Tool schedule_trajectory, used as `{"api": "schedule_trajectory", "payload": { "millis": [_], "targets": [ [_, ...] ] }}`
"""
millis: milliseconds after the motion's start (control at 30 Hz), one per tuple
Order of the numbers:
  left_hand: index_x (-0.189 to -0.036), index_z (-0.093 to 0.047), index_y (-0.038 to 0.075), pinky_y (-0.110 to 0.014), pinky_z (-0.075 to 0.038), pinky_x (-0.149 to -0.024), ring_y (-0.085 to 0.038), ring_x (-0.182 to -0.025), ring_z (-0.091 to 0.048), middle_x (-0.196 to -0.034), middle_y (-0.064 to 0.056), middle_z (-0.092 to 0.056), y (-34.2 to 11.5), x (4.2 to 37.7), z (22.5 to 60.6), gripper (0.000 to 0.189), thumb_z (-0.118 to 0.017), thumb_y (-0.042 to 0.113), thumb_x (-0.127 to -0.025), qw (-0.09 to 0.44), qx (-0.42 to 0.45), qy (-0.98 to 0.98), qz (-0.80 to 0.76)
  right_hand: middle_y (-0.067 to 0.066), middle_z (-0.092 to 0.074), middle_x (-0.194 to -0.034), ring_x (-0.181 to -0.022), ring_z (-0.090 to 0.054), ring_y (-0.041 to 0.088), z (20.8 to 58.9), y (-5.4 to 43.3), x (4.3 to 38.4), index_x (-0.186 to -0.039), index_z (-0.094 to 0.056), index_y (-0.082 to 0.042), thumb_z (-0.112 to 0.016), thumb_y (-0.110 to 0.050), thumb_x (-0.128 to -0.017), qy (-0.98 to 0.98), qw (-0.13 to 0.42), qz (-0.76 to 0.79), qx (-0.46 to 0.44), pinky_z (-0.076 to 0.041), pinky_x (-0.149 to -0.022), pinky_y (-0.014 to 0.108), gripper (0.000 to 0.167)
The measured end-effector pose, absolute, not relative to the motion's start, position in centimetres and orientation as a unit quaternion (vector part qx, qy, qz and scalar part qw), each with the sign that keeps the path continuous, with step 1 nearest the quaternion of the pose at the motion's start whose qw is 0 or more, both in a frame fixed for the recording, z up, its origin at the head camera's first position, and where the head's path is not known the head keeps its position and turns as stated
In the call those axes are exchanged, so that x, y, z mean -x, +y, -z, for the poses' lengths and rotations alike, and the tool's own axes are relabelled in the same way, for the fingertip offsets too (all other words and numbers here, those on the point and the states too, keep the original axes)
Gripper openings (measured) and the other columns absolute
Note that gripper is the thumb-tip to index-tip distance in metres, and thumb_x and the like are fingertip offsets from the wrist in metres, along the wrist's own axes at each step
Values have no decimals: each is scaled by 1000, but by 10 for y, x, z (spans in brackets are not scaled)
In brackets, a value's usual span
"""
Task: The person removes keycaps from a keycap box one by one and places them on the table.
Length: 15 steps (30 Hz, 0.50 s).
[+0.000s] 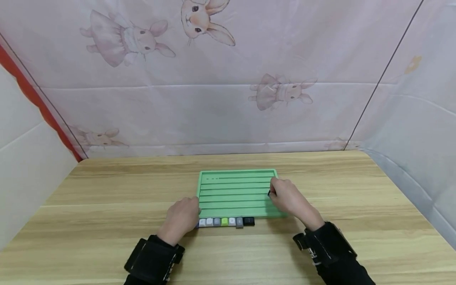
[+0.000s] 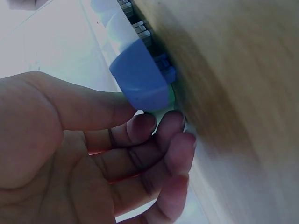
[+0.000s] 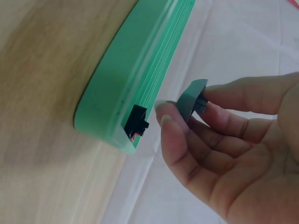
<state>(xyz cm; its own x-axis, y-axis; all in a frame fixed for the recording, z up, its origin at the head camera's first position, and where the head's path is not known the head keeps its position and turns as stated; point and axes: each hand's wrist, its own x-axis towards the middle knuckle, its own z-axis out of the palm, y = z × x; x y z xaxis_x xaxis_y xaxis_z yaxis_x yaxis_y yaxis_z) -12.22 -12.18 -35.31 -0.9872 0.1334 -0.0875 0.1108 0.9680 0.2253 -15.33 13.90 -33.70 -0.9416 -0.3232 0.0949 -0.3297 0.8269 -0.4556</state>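
A green ridged tray (image 1: 235, 194) lies on the table. At its near left corner my left hand (image 1: 182, 217) grips the edge with curled fingers. Close to the left thumb, a blue keycap (image 2: 140, 77) shows in the left wrist view; the exact contact is partly hidden. Over the tray's right side, my right hand (image 1: 286, 196) pinches a dark grey keycap (image 3: 192, 100) between thumb and fingertips, stem side exposed. In the right wrist view, a black keycap (image 3: 136, 122) sits at the tray's corner below that hand.
Along the tray's near edge runs a row of keycaps, among them a lime one (image 1: 224, 221), a grey one (image 1: 239, 223) and a black one (image 1: 248, 221). Behind the wooden table (image 1: 124, 186) hangs a rabbit-print cloth (image 1: 213, 118).
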Motion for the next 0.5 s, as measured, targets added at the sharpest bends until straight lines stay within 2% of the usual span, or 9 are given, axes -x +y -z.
{"api": "schedule_trajectory", "payload": {
  "millis": [333, 500],
  "targets": [
    [-77, -55, 0, -25, -35, -43, -16, -51, -42, -60, -5, -46, -122, 122, 352, 8, -58, 0, -85, 49, -65, 991, -108, 3, -50, -65, -57, -45, 16, 337, 137, 154, -75, -53, -2, -59, 4, -77, -956, -3, -242, -165, -37, -51, 26, 9],
    [-77, -55, 0, -25, -35, -42, -16, -51, -42, -60, -5, -46, -123, 122, 352, 8, -58, 0, -85, 48, -67, 991, -107, 3, -51, -68, -60, -46, 16, 339, 136, 154, -81, -54, 0, -62, 4, -78, -953, 2, -249, -170, -39, -53, 27, 9]
  ]
}}
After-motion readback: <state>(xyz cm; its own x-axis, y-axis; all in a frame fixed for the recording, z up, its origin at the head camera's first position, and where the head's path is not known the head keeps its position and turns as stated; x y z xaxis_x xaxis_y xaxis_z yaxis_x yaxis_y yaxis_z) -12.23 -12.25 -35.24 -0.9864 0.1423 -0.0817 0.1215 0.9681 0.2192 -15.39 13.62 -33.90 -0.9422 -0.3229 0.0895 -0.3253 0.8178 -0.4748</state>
